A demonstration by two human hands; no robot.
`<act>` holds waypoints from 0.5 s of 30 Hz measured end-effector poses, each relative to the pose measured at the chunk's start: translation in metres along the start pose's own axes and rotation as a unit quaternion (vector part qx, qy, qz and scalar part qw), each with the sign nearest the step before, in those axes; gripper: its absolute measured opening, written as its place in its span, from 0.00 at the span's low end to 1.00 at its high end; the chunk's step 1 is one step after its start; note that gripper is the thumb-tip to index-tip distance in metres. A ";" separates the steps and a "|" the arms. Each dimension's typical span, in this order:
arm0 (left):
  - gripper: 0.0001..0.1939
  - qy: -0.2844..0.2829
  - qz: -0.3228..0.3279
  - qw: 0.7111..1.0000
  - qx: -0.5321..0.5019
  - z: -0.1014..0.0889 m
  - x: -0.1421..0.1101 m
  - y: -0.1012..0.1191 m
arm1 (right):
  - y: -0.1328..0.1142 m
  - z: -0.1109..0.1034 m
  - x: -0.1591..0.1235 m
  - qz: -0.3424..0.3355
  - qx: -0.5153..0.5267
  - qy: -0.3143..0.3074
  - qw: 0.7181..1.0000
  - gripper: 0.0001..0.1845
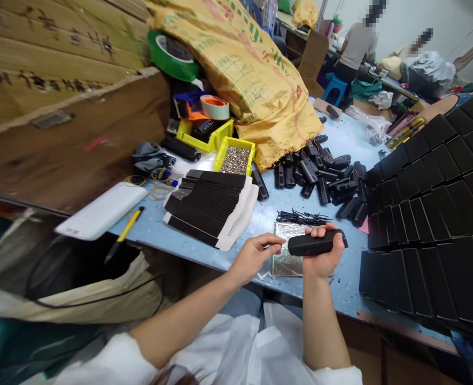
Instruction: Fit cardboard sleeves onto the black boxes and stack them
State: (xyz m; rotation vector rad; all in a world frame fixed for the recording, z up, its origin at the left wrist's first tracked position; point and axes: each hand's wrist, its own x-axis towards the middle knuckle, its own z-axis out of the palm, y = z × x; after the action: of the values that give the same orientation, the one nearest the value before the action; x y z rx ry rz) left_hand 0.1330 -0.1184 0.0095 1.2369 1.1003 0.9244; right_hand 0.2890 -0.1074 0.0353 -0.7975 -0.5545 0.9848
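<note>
My right hand (323, 259) is wrapped round a long black plastic casing (310, 245), held roughly level above the table's front part. Just left of the casing's end is my left hand (256, 255), its thumb and fingertips pinched together; whatever they hold, if anything, is too small to make out. Beneath the casing lies a shiny silvery pad (286, 264). Thin black strips (302, 217) form a small pile behind the pad. Farther back, many similar black casings (310, 168) lie heaped on the blue table (272, 206).
Stacked black boxes (428, 198) wall in the right side. At left are a fanned stack of black cards (210, 206), a yellow bin of small metal parts (235, 159), a white slab-shaped object (102, 210) and a yellow-black pen (126, 232). Behind, a yellow woven sack (252, 75) bulges.
</note>
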 end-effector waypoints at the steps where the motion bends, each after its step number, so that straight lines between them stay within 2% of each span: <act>1: 0.10 0.022 0.002 1.000 0.011 0.003 -0.001 -0.006 | 0.002 0.004 0.000 -0.004 0.002 0.001 1.000 0.13; 4: 0.10 0.070 0.060 0.990 0.106 -0.005 0.010 -0.022 | 0.018 -0.001 0.002 -0.028 -0.019 0.021 0.999 0.12; 8: 0.10 0.063 0.130 0.956 0.254 -0.030 0.019 -0.032 | 0.046 -0.033 0.010 -0.021 -0.049 0.089 0.995 0.14; 10: 0.10 0.071 0.141 0.945 0.287 -0.047 0.021 -0.025 | 0.052 -0.047 0.015 0.004 -0.043 0.105 0.993 0.15; 12: 0.12 0.111 0.155 0.926 0.327 -0.071 0.033 -0.008 | 0.048 -0.056 0.016 0.022 -0.034 0.109 0.993 0.15; 15: 0.15 0.210 0.166 0.864 0.427 -0.121 0.086 0.025 | 0.034 -0.060 0.009 0.056 -0.024 0.091 0.994 0.14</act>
State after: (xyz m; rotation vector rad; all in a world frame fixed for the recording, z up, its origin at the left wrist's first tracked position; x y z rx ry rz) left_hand 0.0376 -0.0030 0.0238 2.0588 1.7931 1.0231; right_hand 0.3195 -0.1084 -0.0274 -0.9593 -0.3799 0.9915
